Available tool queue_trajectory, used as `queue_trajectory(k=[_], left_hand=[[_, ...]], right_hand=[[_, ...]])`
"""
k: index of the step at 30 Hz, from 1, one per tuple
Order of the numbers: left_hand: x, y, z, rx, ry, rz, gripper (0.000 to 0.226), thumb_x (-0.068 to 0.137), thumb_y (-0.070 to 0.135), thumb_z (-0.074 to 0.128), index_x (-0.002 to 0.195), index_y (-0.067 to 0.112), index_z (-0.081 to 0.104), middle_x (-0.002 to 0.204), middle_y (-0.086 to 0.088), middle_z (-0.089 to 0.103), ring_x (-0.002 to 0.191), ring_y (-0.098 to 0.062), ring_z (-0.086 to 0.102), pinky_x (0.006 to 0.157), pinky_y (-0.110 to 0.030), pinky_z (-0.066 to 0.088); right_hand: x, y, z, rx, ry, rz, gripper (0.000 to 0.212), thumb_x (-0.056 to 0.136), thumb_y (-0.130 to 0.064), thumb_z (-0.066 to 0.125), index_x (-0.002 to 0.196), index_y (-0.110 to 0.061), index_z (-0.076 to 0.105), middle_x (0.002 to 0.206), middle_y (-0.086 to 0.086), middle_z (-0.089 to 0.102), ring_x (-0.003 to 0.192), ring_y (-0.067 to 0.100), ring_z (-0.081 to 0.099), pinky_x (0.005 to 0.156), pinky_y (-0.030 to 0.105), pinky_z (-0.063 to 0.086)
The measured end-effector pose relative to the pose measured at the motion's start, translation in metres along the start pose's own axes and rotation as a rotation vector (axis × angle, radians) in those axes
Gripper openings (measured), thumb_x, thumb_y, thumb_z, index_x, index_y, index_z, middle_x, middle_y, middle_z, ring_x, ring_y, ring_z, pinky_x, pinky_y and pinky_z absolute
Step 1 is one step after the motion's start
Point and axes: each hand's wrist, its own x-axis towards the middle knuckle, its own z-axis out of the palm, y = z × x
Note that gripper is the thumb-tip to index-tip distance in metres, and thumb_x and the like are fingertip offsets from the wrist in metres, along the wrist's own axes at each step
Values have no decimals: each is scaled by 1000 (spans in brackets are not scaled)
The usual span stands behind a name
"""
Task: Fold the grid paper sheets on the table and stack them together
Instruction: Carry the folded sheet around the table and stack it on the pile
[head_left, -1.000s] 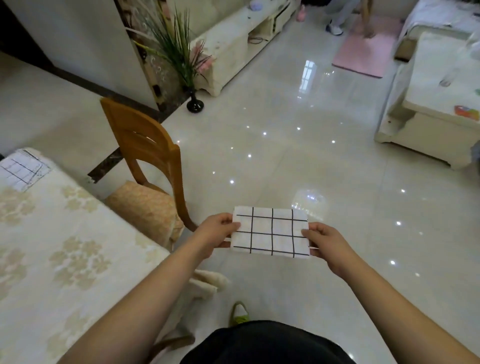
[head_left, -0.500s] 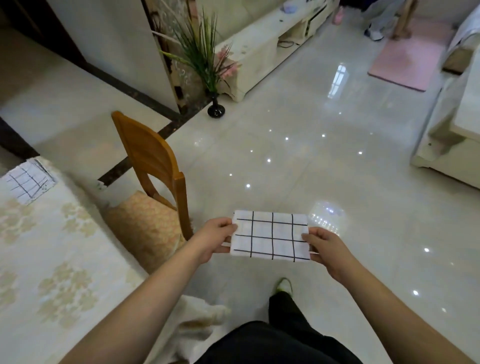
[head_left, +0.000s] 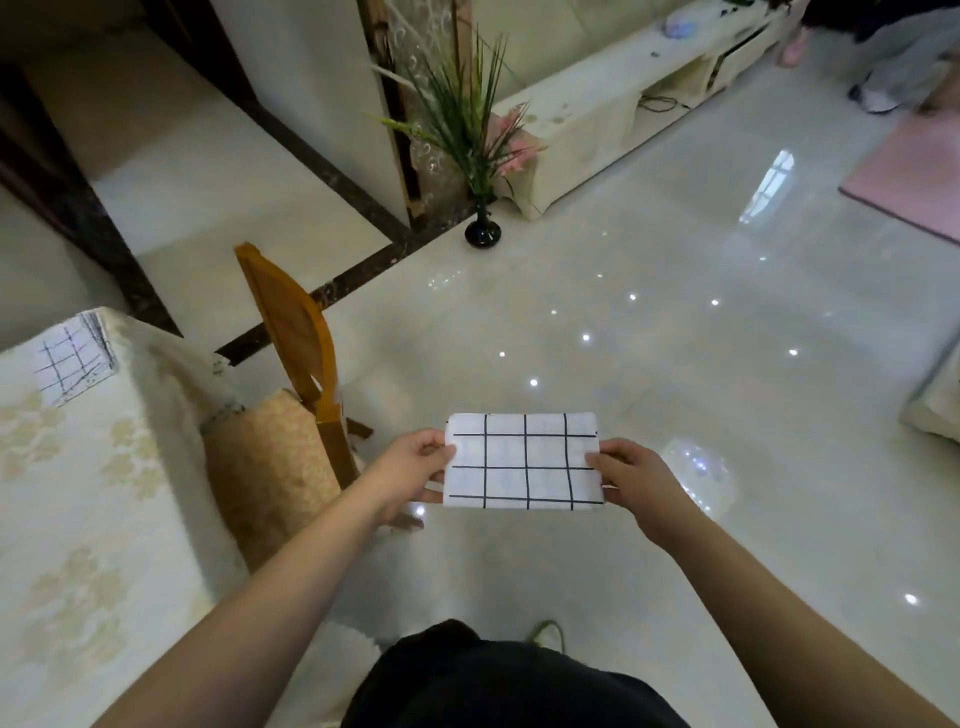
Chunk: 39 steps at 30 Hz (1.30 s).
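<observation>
A folded white grid paper sheet (head_left: 523, 461) with black lines hangs flat in the air over the floor in front of me. My left hand (head_left: 413, 467) pinches its left edge and my right hand (head_left: 631, 475) pinches its right edge. Another grid paper sheet (head_left: 75, 361) lies on the far corner of the table (head_left: 78, 499), which wears a cream floral cloth at the left.
A wooden chair (head_left: 291, 364) with a woven seat cushion stands between me and the table. A black vase with green grass (head_left: 480, 228) sits on the shiny floor ahead. A pink mat (head_left: 909, 176) and another person's legs (head_left: 883, 67) are far right.
The view has swung left and tilted, so the chair, vase and table now sit further right in the frame. Both hands keep the same hold on the folded sheet.
</observation>
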Motion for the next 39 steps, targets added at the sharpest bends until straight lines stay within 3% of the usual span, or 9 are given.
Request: queue_trajectory(k=[4, 8, 17, 22, 33, 39], left_hand=[[25, 21, -17, -44, 48, 4, 21, 100, 15, 50, 115, 7, 62, 110, -17, 69, 99, -32, 67, 70, -35, 61], [62, 49, -39, -108, 93, 24, 16, 100, 15, 51, 110, 9, 62, 105, -16, 68, 89, -25, 65, 61, -30, 59], [139, 120, -107, -197, 147, 88, 11, 98, 15, 52, 98, 15, 63, 91, -9, 68, 79, -20, 66, 58, -31, 58], [167, 143, -141, -183, 173, 70, 17, 96, 12, 56, 111, 9, 63, 102, -11, 71, 82, -18, 69, 61, -30, 59], [249, 187, -178, -277, 327, -6, 12, 96, 13, 56, 107, 9, 61, 93, -8, 69, 75, -16, 65, 54, -25, 55], [292, 226, -197, -325, 443, -81, 15, 97, 15, 56, 109, 8, 61, 101, -11, 69, 84, -20, 66, 69, -33, 58]], right_hand=[[40, -26, 14, -35, -43, 1, 9, 92, -3, 58, 96, 3, 63, 89, 13, 67, 74, 21, 66, 64, 28, 57], [86, -62, 33, -46, -58, -22, 10, 92, -4, 58, 99, 1, 63, 88, 12, 66, 72, 18, 66, 62, 27, 57], [175, -149, 92, -76, -93, -86, 5, 91, -6, 59, 93, -5, 64, 86, 9, 68, 71, 16, 66, 61, 25, 55], [211, -176, 121, -82, -128, -76, 5, 91, -6, 60, 91, -6, 64, 88, 11, 69, 74, 19, 68, 65, 29, 55], [347, -247, 171, -195, -263, -114, 10, 92, -5, 58, 96, 2, 64, 92, 16, 67, 79, 23, 66, 71, 31, 59], [429, -295, 202, -252, -386, -80, 10, 92, -8, 60, 98, -2, 65, 94, 11, 69, 85, 26, 68, 71, 33, 56]])
